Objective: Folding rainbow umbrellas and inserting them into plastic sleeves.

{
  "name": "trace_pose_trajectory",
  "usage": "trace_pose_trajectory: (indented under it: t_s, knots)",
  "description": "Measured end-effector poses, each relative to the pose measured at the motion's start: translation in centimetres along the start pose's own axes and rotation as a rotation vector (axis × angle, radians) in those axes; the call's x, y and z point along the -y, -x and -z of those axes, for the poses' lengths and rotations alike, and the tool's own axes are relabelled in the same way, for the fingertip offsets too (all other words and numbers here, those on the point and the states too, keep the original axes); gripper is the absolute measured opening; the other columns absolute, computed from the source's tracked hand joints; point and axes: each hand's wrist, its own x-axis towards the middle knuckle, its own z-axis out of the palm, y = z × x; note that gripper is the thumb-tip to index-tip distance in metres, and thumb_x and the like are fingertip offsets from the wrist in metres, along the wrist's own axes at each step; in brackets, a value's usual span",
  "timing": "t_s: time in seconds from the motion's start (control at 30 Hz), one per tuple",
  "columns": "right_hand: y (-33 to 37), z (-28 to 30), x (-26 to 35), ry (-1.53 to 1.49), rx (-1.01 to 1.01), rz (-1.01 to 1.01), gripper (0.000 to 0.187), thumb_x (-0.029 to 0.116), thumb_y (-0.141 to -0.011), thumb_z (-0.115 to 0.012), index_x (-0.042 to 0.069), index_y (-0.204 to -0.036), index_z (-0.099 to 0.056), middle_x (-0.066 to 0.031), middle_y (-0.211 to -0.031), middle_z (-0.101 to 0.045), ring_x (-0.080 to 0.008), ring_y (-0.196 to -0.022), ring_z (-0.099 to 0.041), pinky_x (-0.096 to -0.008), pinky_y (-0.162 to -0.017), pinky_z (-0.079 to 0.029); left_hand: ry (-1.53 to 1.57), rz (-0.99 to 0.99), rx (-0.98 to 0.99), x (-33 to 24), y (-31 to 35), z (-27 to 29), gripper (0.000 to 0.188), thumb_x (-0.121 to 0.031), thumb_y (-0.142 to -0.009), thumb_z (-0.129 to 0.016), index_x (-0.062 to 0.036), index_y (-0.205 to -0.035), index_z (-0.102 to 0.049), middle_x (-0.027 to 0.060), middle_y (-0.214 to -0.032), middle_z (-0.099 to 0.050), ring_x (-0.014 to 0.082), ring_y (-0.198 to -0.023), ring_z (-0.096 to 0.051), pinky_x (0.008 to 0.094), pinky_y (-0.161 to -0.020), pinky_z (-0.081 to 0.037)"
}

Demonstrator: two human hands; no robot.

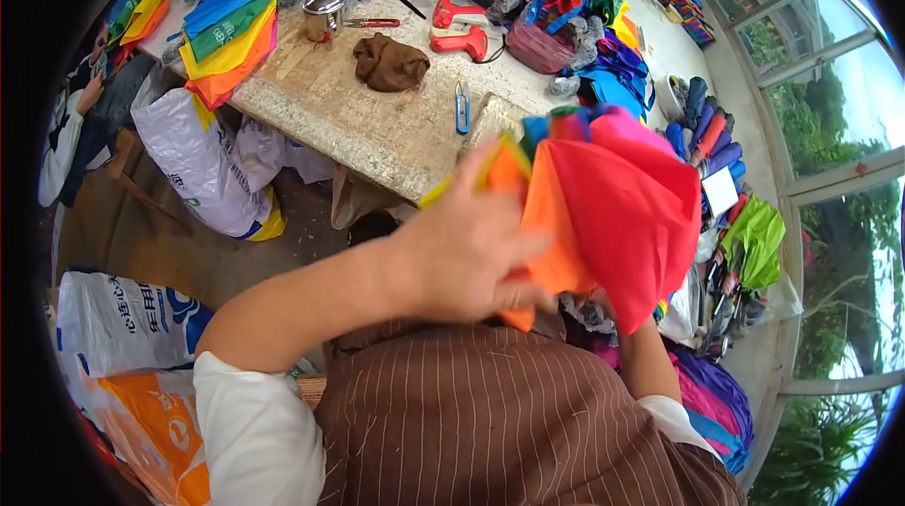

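An umbrella with a loose rainbow canopy is held up in front of my apron, its red and pink panels to the right and orange ones to the left. My left hand, blurred by motion, lies across the orange panels with its fingers stretched out and apart. From the lower right my right forearm reaches under the canopy, where my right hand supports the umbrella from below; the fabric hides most of its fingers. Beyond them on the worktable lie blue-handled snips and a crumpled brown cloth.
Two red-and-white handheld tools, a metal pot and rainbow umbrellas occupy the table. Folded umbrellas line the right side below the windows. Plastic bags stand on the floor at left. Another person's hand shows at far left.
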Motion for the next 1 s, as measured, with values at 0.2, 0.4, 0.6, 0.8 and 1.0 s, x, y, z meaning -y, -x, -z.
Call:
trace_pose_trajectory:
  t_s: [0.2,0.4,0.6,0.8,1.0]
  knots:
    - [-4.3,5.9,-0.4,0.329,-0.1,0.271,0.068,0.011,-0.076,-0.071,0.007,-0.137,-0.041,-0.0155,-0.131,-0.048,-0.0237,-0.104,-0.059,-0.0354,-0.081,-0.051,0.122,0.455,-0.166,1.7,2.0,5.5,0.036,-0.041,-0.089,-0.055,-0.0059,-0.091,-0.06,0.0098,-0.087,-0.062,0.0269,-0.082,-0.06,0.0521,-0.104,-0.027]
    - [-8.0,5.0,2.0,0.678,-0.181,0.563,0.067,0.013,-0.078,-0.07,0.008,-0.138,-0.04,-0.0149,-0.132,-0.047,-0.0238,-0.112,-0.055,-0.0359,-0.089,-0.048,0.275,-0.135,-0.038,-3.7,-1.3,3.3,0.056,-0.055,-0.085,-0.054,0.0007,-0.077,-0.056,0.0132,-0.066,-0.057,0.0333,-0.067,-0.056,0.0393,-0.08,-0.043]
    - [-7.3,3.9,2.1,0.339,-0.179,0.387,0.05,0.017,-0.082,-0.067,0.004,-0.128,-0.052,-0.0121,-0.125,-0.057,-0.026,-0.116,-0.052,-0.0376,-0.097,-0.042,-0.173,0.315,-0.397,1.9,1.0,3.7,0.061,-0.06,-0.085,-0.05,-0.0007,-0.082,-0.06,0.0138,-0.076,-0.061,0.0348,-0.074,-0.058,0.0438,-0.074,-0.042]
    - [-11.6,5.2,-3.8,-0.034,-0.067,0.286,0.047,0.019,-0.087,-0.061,0.003,-0.13,-0.049,-0.0133,-0.122,-0.057,-0.0272,-0.112,-0.055,-0.0375,-0.093,-0.044,0.768,0.063,0.105,-2.3,-0.2,6.8,0.059,-0.054,-0.088,-0.054,0.0032,-0.104,-0.056,0.0149,-0.077,-0.063,0.0291,-0.074,-0.064,0.0332,-0.068,-0.049]
    - [-8.9,3.4,1.2,0.477,-0.269,0.475,0.051,0.029,-0.083,-0.065,0.0,-0.123,-0.051,-0.0172,-0.108,-0.063,-0.0287,-0.092,-0.063,-0.0373,-0.076,-0.051,0.139,0.345,0.03,1.6,0.9,5.0,0.054,-0.053,-0.089,-0.052,0.0004,-0.087,-0.061,0.0207,-0.081,-0.062,0.0372,-0.077,-0.06,0.0416,-0.071,-0.048]
